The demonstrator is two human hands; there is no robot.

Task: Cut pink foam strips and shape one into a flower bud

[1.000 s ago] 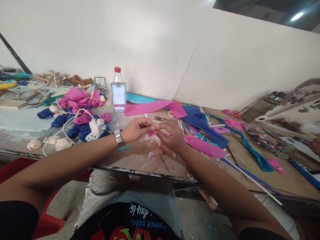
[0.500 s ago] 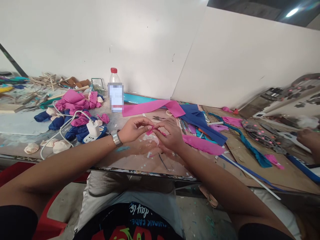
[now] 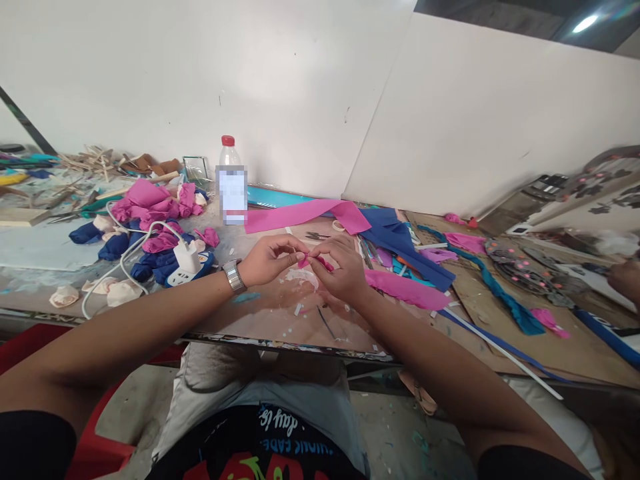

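Note:
Above the middle of the table, my left hand (image 3: pixel 275 259) pinches one end of a small gathered piece of pink fabric (image 3: pixel 303 261). My right hand (image 3: pixel 341 267) pinches the same piece from the other side, and the fingertips of both hands nearly meet. Part of the fabric is hidden behind my right fingers. A long pink fabric strip (image 3: pixel 405 289) lies on the table just right of my right wrist. Behind my hands another pink strip (image 3: pixel 305 215) stretches beside folded dark blue fabric (image 3: pixel 410 250).
At left, pink and blue fabric bundles (image 3: pixel 145 200) lie around a power strip (image 3: pixel 193 270) with a white cord. A red-capped bottle (image 3: pixel 231 157) stands near the wall. Wood scraps (image 3: pixel 95 163) lie far left. Another person's hand (image 3: pixel 625 280) shows at the right edge.
Both my hands keep their pinch on the pink fabric, with only slight finger movement. The other person's hand at the right edge has shifted right.

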